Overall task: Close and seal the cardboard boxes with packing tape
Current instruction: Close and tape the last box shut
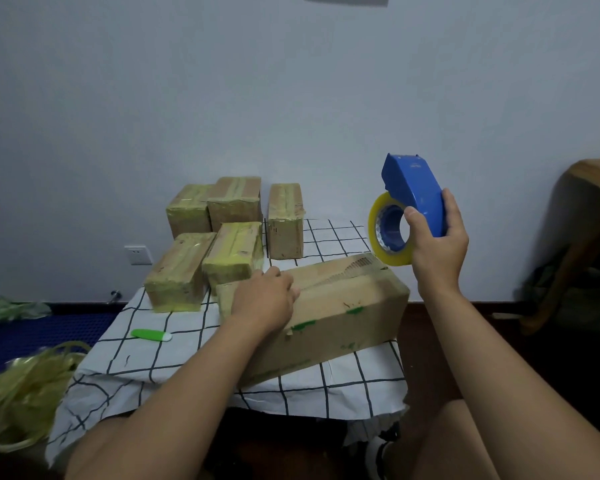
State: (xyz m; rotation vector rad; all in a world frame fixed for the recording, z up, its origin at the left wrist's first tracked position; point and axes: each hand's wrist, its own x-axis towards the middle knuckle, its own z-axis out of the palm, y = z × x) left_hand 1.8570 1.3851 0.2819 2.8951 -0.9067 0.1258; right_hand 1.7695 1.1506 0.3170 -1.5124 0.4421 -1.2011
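Note:
A long cardboard box (340,317) lies across the checked tablecloth, its top flaps folded down along a ragged centre seam. My left hand (264,299) presses flat on the left end of the box's top. My right hand (437,244) is raised above the box's right end and grips a blue tape dispenser (414,192) loaded with a roll of yellowish clear tape (387,233). The dispenser hangs clear of the box.
Several taped boxes (232,244) stand at the back left of the cloth-covered table (329,237). A green utility knife (151,335) lies on the cloth to the left. A heap of used tape (21,396) sits at lower left. A wooden table (589,188) stands at right.

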